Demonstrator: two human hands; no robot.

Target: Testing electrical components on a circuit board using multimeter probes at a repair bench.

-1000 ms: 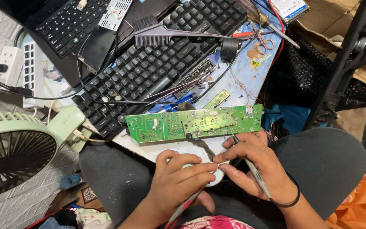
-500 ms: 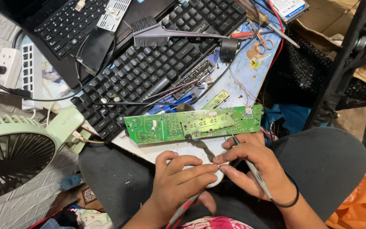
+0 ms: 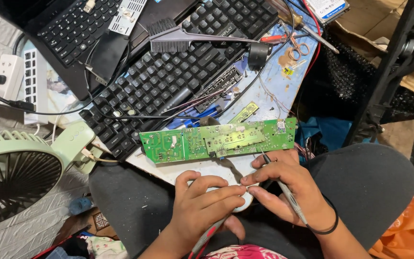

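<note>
One head-worn camera looked steeply down, close over the lap; the green circuit board (image 3: pixel 219 139) sat near centre, keyboards (image 3: pixel 168 81) toward twelve o'clock, fan (image 3: pixel 13 180) at eight.

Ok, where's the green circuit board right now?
In the head view the green circuit board lies mid-frame on the white work surface, just below the black keyboard and just above both hands, with the pale green fan to its left.
</note>
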